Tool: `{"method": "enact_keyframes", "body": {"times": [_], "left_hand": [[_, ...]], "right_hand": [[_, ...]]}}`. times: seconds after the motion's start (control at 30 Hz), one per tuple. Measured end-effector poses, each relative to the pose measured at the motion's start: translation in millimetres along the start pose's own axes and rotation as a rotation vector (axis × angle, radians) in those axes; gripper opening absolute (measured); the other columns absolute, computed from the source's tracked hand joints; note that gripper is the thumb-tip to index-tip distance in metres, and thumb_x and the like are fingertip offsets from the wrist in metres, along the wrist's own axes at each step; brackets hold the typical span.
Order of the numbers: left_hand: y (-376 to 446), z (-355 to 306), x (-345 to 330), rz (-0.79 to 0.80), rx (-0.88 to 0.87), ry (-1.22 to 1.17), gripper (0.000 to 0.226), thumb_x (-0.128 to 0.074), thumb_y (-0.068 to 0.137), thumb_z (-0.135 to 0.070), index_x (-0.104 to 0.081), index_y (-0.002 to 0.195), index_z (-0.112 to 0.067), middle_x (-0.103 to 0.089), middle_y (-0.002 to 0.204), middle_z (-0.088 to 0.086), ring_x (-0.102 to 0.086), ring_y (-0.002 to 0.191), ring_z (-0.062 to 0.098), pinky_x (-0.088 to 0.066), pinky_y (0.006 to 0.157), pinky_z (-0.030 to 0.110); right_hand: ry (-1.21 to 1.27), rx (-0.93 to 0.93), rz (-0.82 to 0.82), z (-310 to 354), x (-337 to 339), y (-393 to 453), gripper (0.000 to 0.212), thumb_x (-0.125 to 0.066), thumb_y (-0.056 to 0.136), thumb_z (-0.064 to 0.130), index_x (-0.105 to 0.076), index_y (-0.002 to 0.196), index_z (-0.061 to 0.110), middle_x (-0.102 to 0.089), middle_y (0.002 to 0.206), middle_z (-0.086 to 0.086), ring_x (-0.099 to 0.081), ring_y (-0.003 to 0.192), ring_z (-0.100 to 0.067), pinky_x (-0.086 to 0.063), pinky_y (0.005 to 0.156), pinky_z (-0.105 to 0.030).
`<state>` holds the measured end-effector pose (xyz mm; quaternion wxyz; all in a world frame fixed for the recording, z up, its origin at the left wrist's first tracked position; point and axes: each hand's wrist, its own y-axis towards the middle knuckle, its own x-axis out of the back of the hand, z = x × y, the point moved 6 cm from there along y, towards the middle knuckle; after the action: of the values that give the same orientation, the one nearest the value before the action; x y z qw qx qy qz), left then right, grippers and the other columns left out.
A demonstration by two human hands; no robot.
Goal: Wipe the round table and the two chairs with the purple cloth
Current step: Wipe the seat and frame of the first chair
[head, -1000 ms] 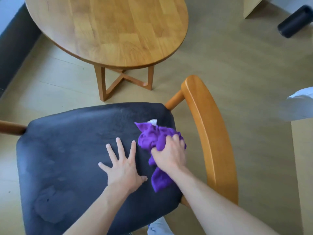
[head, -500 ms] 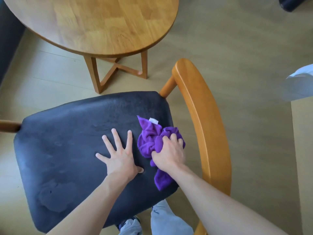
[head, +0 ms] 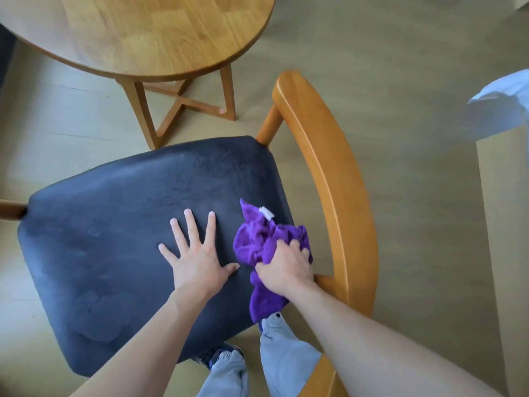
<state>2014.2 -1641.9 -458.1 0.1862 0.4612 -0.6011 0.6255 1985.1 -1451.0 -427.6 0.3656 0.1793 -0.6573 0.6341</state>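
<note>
With the purple cloth (head: pixel 267 242) bunched in the right hand (head: pixel 286 267) fingers (head: pixel 294 244) at the seat's (head: pixel 114 253) right edge and the left hand (head: pixel 197 262) pressed flat with fingers spread, the far side risks being missed.

The right hand (head: pixel 286 267) grips a crumpled purple cloth (head: pixel 259 239) at the right edge of a dark upholstered chair seat (head: pixel 114 224), beside its curved wooden backrest (head: pixel 337 179). The left hand (head: pixel 197 262) presses flat, fingers (head: pixel 190 224) spread. A round wooden surface (head: pixel 160 32) stands beyond.

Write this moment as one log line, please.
step: wiping chair seat | right hand: grips purple cloth | left hand: flat on seat
</note>
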Motion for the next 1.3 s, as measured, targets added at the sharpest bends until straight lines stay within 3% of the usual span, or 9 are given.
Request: {"method": "enact_keyframes", "body": {"times": [0.13, 0.27, 0.47, 0.67, 0.73, 0.83, 1.0, 1.2, 1.3], "left_hand": [[-11.0, -0.1, -2.6, -0.002, -0.026, 0.004, 0.118, -0.061, 0.080, -0.076, 0.017, 0.159, -0.035, 0.034, 0.163, 0.005, 0.025, 0.152, 0.038, -0.015, 0.117, 0.071], [-29.1, -4.6, -9.7, 0.034, 0.004, 0.002, 0.126, -0.068, 0.074, -0.076, 0.017, 0.158, -0.036, 0.032, 0.164, 0.004, 0.023, 0.153, 0.037, -0.019, 0.114, 0.072], [-43.9, -4.8, -17.4, 0.031, 0.036, -0.003, 0.122, -0.067, 0.076, -0.075, 0.014, 0.159, -0.036, 0.027, 0.165, 0.004, 0.020, 0.153, 0.037, -0.022, 0.112, 0.074], [-45.8, -3.9, -16.2, 0.018, 0.029, -0.023, 0.118, -0.067, 0.077, -0.075, 0.008, 0.160, -0.037, 0.025, 0.166, 0.003, 0.018, 0.153, 0.036, -0.024, 0.111, 0.073], [-46.5, -2.8, -15.0, 0.014, 0.027, -0.024, 0.118, -0.069, 0.077, -0.072, 0.007, 0.161, -0.037, 0.025, 0.166, 0.002, 0.018, 0.154, 0.035, -0.023, 0.112, 0.072], [-47.2, -0.6, -14.0, 0.013, 0.019, -0.013, 0.116, -0.071, 0.079, -0.067, 0.006, 0.160, -0.039, 0.025, 0.167, 0.000, 0.018, 0.154, 0.032, -0.023, 0.113, 0.069], [-51.9, 10.8, -9.8, 0.003, -0.044, 0.001, 0.111, -0.074, 0.079, -0.060, -0.002, 0.161, -0.036, 0.017, 0.169, -0.001, 0.014, 0.156, 0.028, -0.025, 0.112, 0.061], [-67.4, 35.1, -9.9, 0.059, -0.152, -0.018, 0.105, -0.075, 0.084, -0.049, -0.009, 0.163, -0.028, 0.013, 0.171, 0.001, 0.009, 0.158, 0.023, -0.017, 0.124, 0.046], [-80.5, 61.8, -5.5, 0.035, -0.056, -0.041, 0.109, -0.080, 0.079, -0.049, -0.012, 0.163, -0.029, 0.009, 0.171, 0.003, 0.002, 0.157, 0.026, -0.026, 0.121, 0.047]], "right_hand": [[0.215, -0.011, -0.148, 10.3, 28.2, 9.5, 0.044, -0.065, 0.080, 0.048, -0.056, 0.116, 0.024, -0.051, 0.125, -0.004, -0.054, 0.116, -0.031, -0.052, 0.096, -0.044], [0.254, 0.101, -0.283, 40.0, 54.5, 30.7, 0.042, -0.066, 0.082, 0.045, -0.052, 0.116, 0.023, -0.047, 0.124, -0.004, -0.051, 0.119, -0.031, -0.048, 0.096, -0.046], [0.005, 0.046, -0.171, 9.1, -9.2, -9.0, 0.052, -0.066, 0.082, 0.054, -0.055, 0.121, 0.021, -0.049, 0.128, -0.008, -0.048, 0.119, -0.031, -0.052, 0.096, -0.046], [0.119, 0.007, 0.025, -5.6, -20.2, -22.5, 0.042, -0.065, 0.078, 0.055, -0.062, 0.107, 0.025, -0.057, 0.119, -0.004, -0.055, 0.113, -0.030, -0.052, 0.093, -0.040], [0.285, -0.052, -0.068, -10.8, -7.3, -16.5, 0.039, -0.066, 0.078, 0.051, -0.064, 0.106, 0.025, -0.060, 0.111, -0.001, -0.061, 0.106, -0.027, -0.058, 0.087, -0.041], [0.415, -0.182, -0.313, -17.8, 5.3, -14.3, 0.059, -0.070, 0.080, 0.050, -0.052, 0.128, 0.022, -0.050, 0.124, -0.004, -0.053, 0.116, -0.028, -0.054, 0.093, -0.043], [0.233, -0.187, -0.200, 4.6, -45.4, -40.9, 0.059, -0.066, 0.080, 0.052, -0.047, 0.128, 0.022, -0.043, 0.130, -0.009, -0.042, 0.122, -0.033, -0.046, 0.097, -0.048], [0.041, 0.122, 0.012, 16.8, -49.2, -46.9, 0.049, -0.062, 0.077, 0.054, -0.051, 0.115, 0.024, -0.046, 0.125, -0.005, -0.047, 0.123, -0.032, -0.047, 0.093, -0.047], [0.242, 0.048, -0.175, 13.3, -4.4, -20.4, 0.053, -0.064, 0.077, 0.049, -0.052, 0.120, 0.020, -0.047, 0.124, -0.007, -0.051, 0.122, -0.034, -0.047, 0.093, -0.045]]}}
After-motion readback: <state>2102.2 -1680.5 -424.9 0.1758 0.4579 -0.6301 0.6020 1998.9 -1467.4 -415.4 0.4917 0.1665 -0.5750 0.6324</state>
